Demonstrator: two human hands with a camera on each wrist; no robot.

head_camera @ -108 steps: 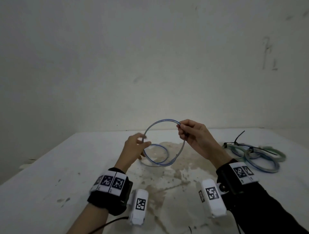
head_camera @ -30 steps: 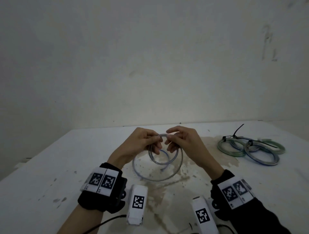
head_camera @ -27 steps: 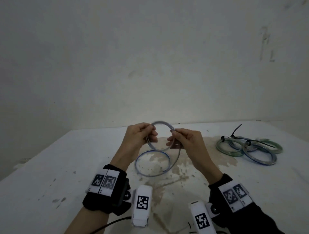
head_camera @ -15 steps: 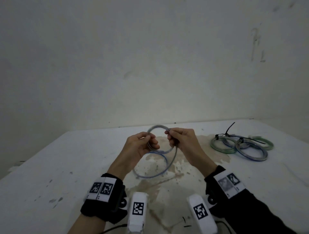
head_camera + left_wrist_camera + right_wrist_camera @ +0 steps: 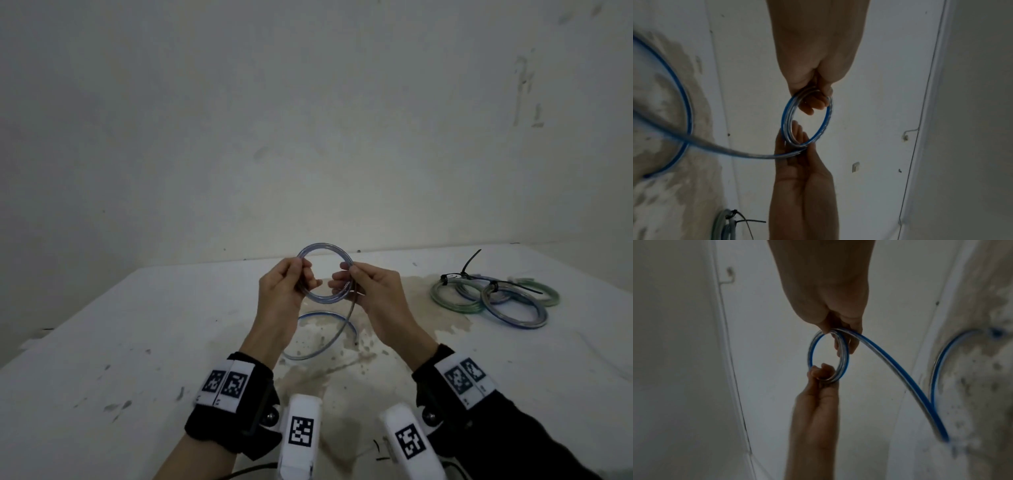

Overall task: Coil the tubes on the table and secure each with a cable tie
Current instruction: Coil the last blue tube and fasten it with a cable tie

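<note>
My left hand [image 5: 281, 291] and right hand [image 5: 375, 291] each pinching the blue tube [image 5: 324, 297] coil above the bench [image 5: 137, 342], loose tail trailing down, tied coils [image 5: 493, 298] near the right edge

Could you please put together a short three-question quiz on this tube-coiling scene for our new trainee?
1. True or false: both hands hold the blue-striped tube.
2. Where does the tube's loose tail lie: A) on the table, B) over the left hand, C) on the finished coils?
3. Fill in: the finished coils lie on the side of the ____ hand.

Key: 1 true; 2 A; 3 right.
</note>
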